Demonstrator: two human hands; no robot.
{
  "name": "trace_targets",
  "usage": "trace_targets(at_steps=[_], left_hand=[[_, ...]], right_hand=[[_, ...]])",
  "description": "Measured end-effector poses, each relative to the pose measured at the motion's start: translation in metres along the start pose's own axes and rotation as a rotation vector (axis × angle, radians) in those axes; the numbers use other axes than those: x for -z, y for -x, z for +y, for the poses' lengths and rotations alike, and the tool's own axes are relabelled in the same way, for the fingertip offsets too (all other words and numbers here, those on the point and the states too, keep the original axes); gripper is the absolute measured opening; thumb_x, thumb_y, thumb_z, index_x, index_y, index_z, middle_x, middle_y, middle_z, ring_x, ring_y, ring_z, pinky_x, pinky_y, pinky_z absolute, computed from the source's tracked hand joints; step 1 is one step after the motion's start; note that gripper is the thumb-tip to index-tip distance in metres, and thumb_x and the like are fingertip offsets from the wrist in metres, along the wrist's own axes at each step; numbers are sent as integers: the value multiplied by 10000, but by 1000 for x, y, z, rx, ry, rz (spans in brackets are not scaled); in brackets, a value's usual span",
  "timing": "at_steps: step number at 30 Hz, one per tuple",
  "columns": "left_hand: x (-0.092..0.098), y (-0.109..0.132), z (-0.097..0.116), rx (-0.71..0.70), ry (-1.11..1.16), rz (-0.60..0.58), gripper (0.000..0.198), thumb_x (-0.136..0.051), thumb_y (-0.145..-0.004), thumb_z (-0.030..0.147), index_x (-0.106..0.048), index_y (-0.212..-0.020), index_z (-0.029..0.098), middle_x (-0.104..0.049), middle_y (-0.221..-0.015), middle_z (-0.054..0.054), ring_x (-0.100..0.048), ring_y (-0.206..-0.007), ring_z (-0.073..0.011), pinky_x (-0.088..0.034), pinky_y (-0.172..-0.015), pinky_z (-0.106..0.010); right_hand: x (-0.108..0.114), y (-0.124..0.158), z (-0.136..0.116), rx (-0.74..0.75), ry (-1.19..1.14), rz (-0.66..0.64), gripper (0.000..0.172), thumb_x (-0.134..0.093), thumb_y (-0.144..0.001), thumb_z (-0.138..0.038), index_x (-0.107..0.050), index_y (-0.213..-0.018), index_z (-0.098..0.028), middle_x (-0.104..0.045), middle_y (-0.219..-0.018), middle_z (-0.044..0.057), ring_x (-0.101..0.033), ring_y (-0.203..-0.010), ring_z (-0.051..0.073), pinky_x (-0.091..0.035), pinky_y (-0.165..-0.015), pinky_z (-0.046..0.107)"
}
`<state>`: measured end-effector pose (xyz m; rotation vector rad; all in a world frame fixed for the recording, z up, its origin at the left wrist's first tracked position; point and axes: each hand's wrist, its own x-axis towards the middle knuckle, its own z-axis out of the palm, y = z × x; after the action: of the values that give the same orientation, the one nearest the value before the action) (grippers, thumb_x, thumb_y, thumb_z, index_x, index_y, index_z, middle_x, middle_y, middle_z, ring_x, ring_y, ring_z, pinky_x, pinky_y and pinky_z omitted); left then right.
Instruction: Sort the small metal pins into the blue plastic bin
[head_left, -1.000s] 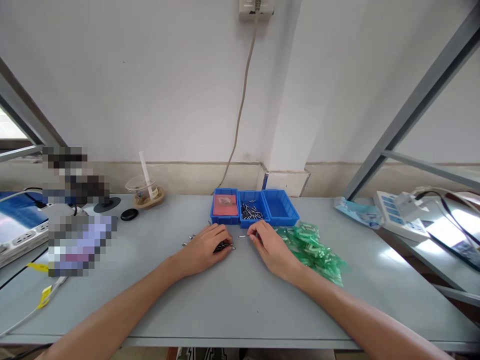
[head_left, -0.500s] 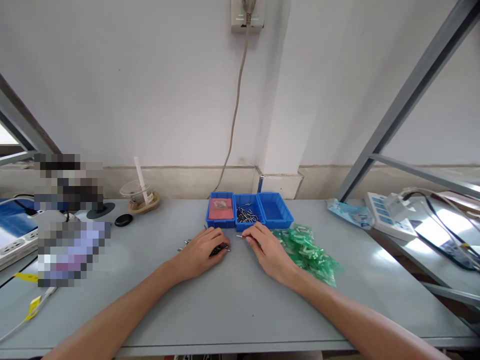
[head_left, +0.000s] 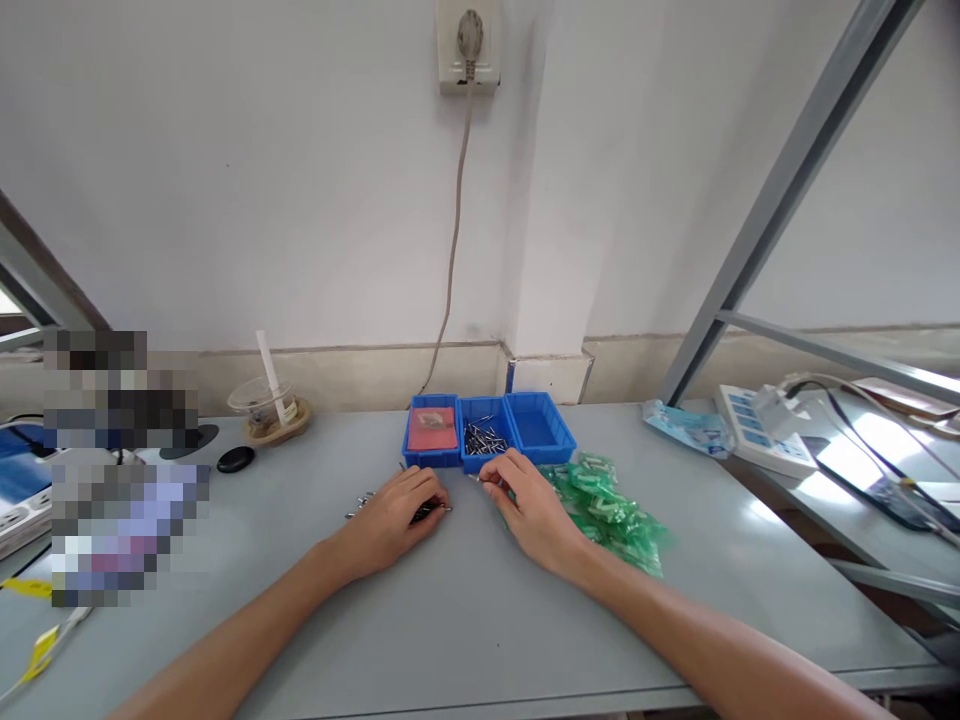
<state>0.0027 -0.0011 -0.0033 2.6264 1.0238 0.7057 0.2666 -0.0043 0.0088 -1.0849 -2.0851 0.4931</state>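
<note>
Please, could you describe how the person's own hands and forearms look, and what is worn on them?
The left hand and right hand are gloveless. Both forearms are uncovered, with no sleeve, watch or bracelet showing.

Left hand [head_left: 401, 513] over metal pins [head_left: 425, 512], right hand [head_left: 531, 508] with one beside blue bins [head_left: 540, 430].

No word or number can be read. The yellow tag [head_left: 40, 654] on the white cable [head_left: 73, 620] at the left is too small to make out, and the printing on the pale blue packet [head_left: 686, 428] and the power strip's [head_left: 763, 437] blue panels is illegible.
</note>
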Motion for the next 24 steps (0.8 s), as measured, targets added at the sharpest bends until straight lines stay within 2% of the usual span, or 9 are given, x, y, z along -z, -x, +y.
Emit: trace_targets(at_steps=[13, 18, 20, 24], left_hand=[[-1, 0, -1, -8, -16, -2, 119, -481, -1096, 228, -598, -1069, 231, -654, -1061, -43, -578, -957, -217, -467, -871, -366], [-1, 1, -2, -18, -20, 12, 133, -482, -1099, 267, -607, -1072, 232, -654, -1051, -49, -588, -949, -220, -481, -862, -367], [-1, 2, -2, -18, -21, 13, 131, -491, -1098, 277, -613, -1085, 232, -654, -1060, -50, -590, -960, -221, -484, -871, -369], [1, 3, -1, -7, -16, 2, 126, -505, -1095, 276, -623, -1109, 233, -654, -1094, -49, -587, -981, -219, -486, -895, -376]], right_hand=[[-1, 0, -2, 3, -26, 1, 184, -429, -1102, -208, -608, -1090, -252, -652, -1091, 64, -606, -1041, 243, -493, -945, 406], [-2, -1, 1, -17, -130, 4, 184, -442, -1101, -247, -625, -1089, -251, -671, -1089, 56, -620, -1019, 226, -491, -930, 383], [-3, -3, 2, -71, -214, -5, 193, -443, -1097, -259, -636, -1083, -245, -676, -1061, 49, -624, -967, 210, -498, -887, 361], [-1, -7, 0, -222, -412, -43, 208, -447, -1084, -298, -643, -1065, -229, -644, -952, 30, -575, -760, 169, -491, -697, 308]])
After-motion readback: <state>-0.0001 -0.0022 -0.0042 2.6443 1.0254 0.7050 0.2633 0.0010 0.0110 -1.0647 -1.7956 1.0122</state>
